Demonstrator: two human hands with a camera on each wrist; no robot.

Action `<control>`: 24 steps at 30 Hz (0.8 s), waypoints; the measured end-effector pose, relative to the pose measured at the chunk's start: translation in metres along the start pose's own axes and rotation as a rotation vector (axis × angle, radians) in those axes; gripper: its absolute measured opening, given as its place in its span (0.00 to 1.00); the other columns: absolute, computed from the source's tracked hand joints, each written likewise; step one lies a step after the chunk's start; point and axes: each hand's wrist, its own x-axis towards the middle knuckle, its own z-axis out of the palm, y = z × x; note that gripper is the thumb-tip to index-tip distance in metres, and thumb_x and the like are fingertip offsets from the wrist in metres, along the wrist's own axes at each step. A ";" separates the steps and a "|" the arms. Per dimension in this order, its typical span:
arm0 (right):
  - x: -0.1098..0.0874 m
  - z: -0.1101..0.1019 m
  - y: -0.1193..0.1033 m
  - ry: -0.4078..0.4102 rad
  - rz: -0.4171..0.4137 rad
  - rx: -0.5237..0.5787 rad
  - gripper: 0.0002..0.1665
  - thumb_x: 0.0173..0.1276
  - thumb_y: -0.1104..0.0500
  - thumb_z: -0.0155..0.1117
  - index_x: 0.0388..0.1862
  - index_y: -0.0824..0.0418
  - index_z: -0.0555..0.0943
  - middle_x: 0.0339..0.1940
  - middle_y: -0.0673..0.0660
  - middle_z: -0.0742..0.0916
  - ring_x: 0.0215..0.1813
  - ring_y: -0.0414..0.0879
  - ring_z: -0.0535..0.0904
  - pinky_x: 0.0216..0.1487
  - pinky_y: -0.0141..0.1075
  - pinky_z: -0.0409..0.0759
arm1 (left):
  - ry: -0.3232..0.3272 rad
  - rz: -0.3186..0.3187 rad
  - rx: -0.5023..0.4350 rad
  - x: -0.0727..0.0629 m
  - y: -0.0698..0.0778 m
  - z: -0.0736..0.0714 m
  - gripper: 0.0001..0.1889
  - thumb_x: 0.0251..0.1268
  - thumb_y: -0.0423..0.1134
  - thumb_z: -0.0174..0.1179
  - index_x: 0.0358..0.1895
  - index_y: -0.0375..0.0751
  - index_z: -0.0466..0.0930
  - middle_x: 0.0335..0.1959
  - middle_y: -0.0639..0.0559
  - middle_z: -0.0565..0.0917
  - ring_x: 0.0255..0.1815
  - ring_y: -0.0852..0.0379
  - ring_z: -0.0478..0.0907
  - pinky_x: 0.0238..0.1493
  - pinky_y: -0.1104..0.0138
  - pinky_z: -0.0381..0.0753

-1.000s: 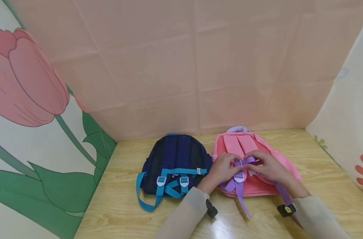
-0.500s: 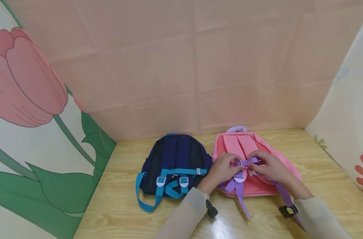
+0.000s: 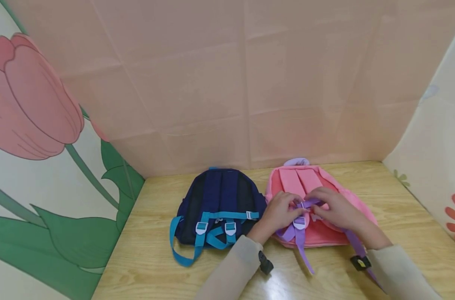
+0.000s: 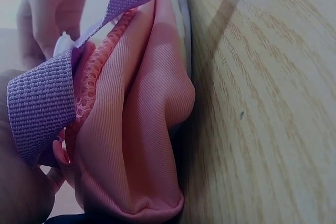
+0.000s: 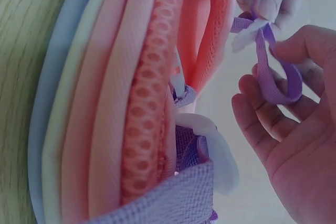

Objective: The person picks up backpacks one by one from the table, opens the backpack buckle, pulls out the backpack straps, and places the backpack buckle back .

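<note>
A pink backpack (image 3: 324, 237) lies with its shoulder straps facing up, and both hands are over it. My left hand (image 3: 277, 212) pinches a small white strap buckle (image 5: 249, 35) on a thin purple strap. My right hand (image 3: 336, 210) holds the looped part of that purple strap (image 5: 281, 97) between thumb and fingers, just right of the buckle. Below the left fingers sits a white slider (image 3: 299, 222), with a purple strap end hanging from it. Another white clip (image 5: 218, 156) shows in the right wrist view, near the pack's mesh edge.
A navy backpack (image 3: 221, 183) with blue straps (image 3: 182, 260) lies close to the pink one's left side. Both packs are on a wooden table (image 3: 148, 266) before a pinkish cloth backdrop (image 3: 197, 83). A purple strap with a black buckle (image 3: 360, 262) is beside the right sleeve.
My right hand shifted slightly right with the purple strap loop, then came back left toward the buckle. My left hand has stayed in place, and both backpacks lie as before.
</note>
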 end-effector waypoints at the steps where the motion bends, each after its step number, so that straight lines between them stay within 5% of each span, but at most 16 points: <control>1: 0.000 0.000 -0.002 -0.012 0.012 -0.014 0.19 0.61 0.69 0.70 0.51 0.56 0.84 0.46 0.48 0.86 0.47 0.43 0.82 0.48 0.44 0.83 | -0.002 -0.002 -0.002 0.000 0.000 0.000 0.16 0.66 0.55 0.67 0.54 0.58 0.84 0.39 0.68 0.78 0.42 0.70 0.69 0.41 0.80 0.68; 8: -0.002 0.003 -0.001 -0.054 0.053 -0.039 0.16 0.66 0.65 0.69 0.53 0.60 0.83 0.47 0.52 0.86 0.47 0.46 0.84 0.47 0.46 0.84 | 0.004 0.003 0.003 0.000 0.001 -0.001 0.15 0.67 0.55 0.67 0.53 0.59 0.84 0.39 0.68 0.79 0.42 0.70 0.69 0.41 0.79 0.68; 24: -0.006 0.008 0.008 0.021 0.018 0.008 0.13 0.64 0.66 0.72 0.46 0.56 0.82 0.41 0.46 0.87 0.42 0.36 0.82 0.42 0.39 0.84 | 0.007 0.046 0.012 0.001 0.000 -0.002 0.12 0.68 0.54 0.66 0.51 0.61 0.83 0.40 0.69 0.80 0.43 0.70 0.68 0.42 0.80 0.67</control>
